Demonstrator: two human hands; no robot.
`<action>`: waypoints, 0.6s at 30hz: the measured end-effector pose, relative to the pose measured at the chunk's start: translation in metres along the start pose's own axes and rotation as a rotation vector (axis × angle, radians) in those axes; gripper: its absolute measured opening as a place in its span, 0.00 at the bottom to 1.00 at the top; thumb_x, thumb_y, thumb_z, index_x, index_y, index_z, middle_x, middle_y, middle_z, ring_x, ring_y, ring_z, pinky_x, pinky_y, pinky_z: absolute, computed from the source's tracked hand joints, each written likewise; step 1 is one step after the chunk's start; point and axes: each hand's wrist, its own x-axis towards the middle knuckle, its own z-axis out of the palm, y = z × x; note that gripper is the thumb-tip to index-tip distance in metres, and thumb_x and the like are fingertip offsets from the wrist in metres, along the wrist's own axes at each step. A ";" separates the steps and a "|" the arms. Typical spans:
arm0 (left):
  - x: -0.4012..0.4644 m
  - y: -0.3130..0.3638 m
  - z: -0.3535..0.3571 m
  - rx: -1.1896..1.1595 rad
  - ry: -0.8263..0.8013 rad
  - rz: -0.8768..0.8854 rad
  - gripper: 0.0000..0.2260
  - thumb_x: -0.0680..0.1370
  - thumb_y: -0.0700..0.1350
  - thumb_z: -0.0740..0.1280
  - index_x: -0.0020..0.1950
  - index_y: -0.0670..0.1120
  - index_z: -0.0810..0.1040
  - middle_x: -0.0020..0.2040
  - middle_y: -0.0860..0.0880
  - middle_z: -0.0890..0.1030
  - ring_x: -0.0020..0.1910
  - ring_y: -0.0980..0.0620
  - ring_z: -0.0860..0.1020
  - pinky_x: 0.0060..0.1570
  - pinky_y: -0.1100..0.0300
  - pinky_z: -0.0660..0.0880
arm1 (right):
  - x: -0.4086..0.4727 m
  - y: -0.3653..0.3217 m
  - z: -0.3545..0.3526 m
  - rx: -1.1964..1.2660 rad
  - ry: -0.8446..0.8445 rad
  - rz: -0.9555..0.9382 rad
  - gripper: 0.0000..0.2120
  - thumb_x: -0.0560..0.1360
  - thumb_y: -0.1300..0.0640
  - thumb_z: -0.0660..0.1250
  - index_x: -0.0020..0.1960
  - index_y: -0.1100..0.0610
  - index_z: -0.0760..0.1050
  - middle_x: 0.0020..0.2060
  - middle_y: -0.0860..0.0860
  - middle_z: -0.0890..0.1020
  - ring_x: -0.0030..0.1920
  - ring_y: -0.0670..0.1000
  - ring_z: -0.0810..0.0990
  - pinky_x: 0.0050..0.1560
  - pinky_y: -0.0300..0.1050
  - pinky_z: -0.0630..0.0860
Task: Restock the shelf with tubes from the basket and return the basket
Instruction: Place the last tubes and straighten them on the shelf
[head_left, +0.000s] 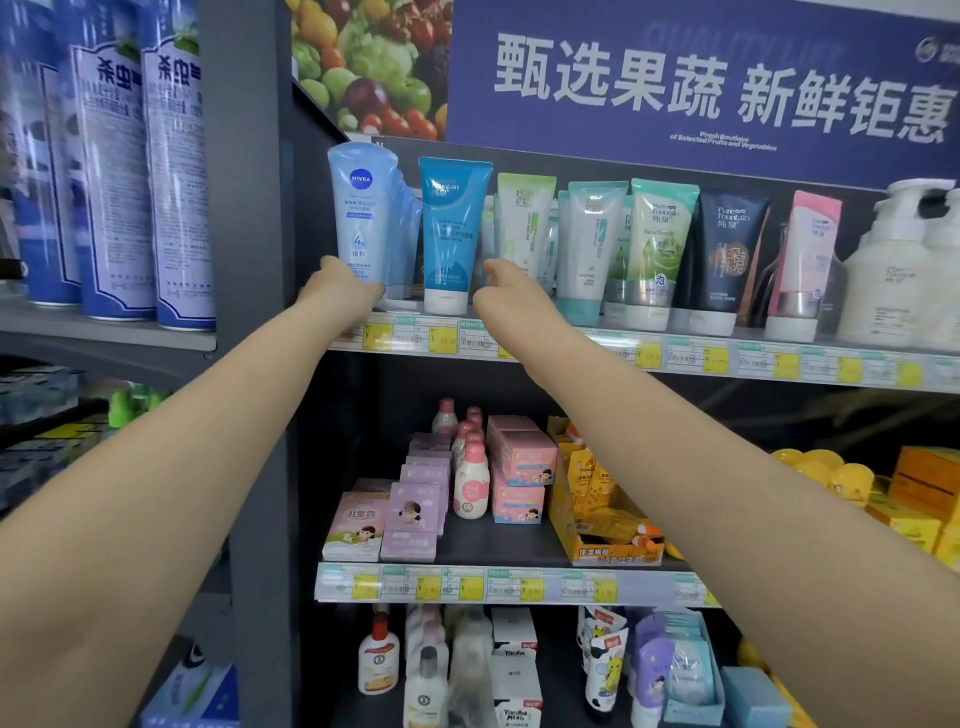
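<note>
Both my arms reach up to the top shelf (675, 358). My left hand (345, 286) grips the base of a light blue Nivea tube (361, 208), held upright at the shelf's left end, with more light blue tubes right behind it. My right hand (506, 283) reaches in between a darker blue tube (452, 228) and a white-green tube (522, 223); its fingers are hidden behind the blue tube, so what it touches is unclear. A row of tubes stands further right. No basket is in view.
White pump bottles (893, 265) stand at the shelf's right end. A dark upright post (249, 208) separates this bay from blue spray cans (119, 171) on the left. Lower shelves hold pink boxes (519, 462), small bottles and a yellow carton (597, 509). A blue sign hangs above.
</note>
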 end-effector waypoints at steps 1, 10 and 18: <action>0.000 0.001 -0.001 -0.005 -0.008 -0.001 0.25 0.76 0.49 0.66 0.67 0.41 0.61 0.62 0.41 0.72 0.58 0.43 0.73 0.47 0.53 0.70 | 0.000 0.000 0.000 -0.003 0.000 0.000 0.22 0.77 0.67 0.52 0.70 0.60 0.60 0.68 0.57 0.68 0.66 0.55 0.68 0.61 0.46 0.68; -0.003 0.001 -0.008 -0.010 -0.078 0.015 0.25 0.76 0.49 0.66 0.68 0.41 0.61 0.62 0.40 0.72 0.59 0.43 0.73 0.51 0.52 0.71 | 0.003 0.003 -0.003 -0.012 0.013 0.005 0.21 0.77 0.66 0.52 0.70 0.61 0.61 0.68 0.57 0.68 0.67 0.55 0.67 0.63 0.47 0.66; -0.008 -0.001 -0.010 -0.020 -0.073 0.021 0.24 0.77 0.50 0.65 0.68 0.41 0.63 0.62 0.41 0.73 0.60 0.43 0.73 0.48 0.54 0.71 | 0.002 0.005 -0.007 -0.038 0.013 0.002 0.22 0.78 0.65 0.52 0.71 0.60 0.60 0.68 0.55 0.68 0.66 0.54 0.68 0.56 0.41 0.67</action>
